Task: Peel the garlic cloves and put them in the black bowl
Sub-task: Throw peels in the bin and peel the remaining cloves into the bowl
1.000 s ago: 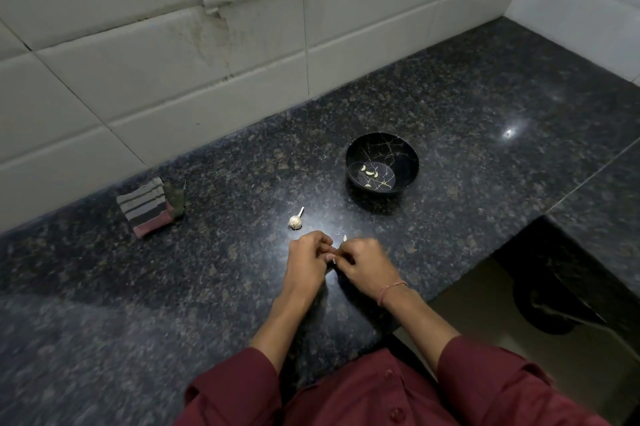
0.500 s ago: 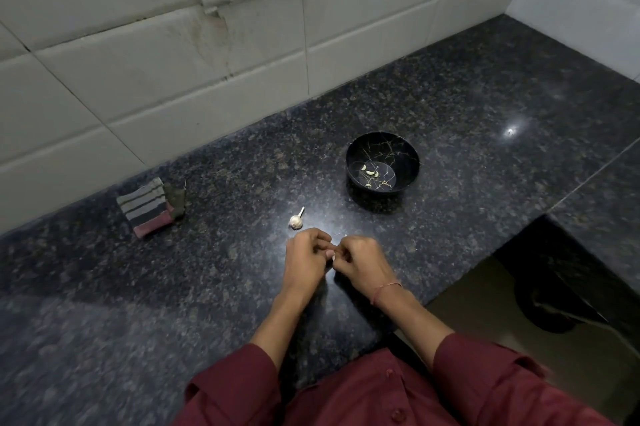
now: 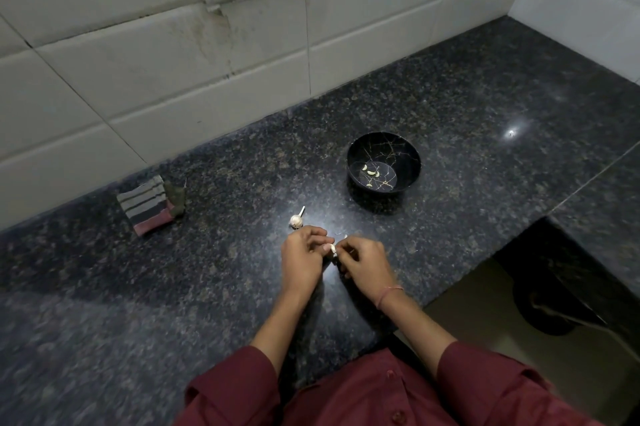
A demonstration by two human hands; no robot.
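Head view: our left hand [image 3: 300, 261] and right hand [image 3: 365, 264] both pinch one garlic clove [image 3: 333, 248]; we fear slippery skin could shoot it across the bench [image 3: 485, 218].

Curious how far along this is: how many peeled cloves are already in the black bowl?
4 peeled cloves, I think: three clustered on the black bowl floor, one apart nearer the person. Another clove is pinched between left hand and right hand.

black bowl [image 3: 383, 162] with gold crackle lines, speckled dark granite counter [image 3: 173, 287], striped cloth [image 3: 147, 204], maroon sleeves [image 3: 235, 387]
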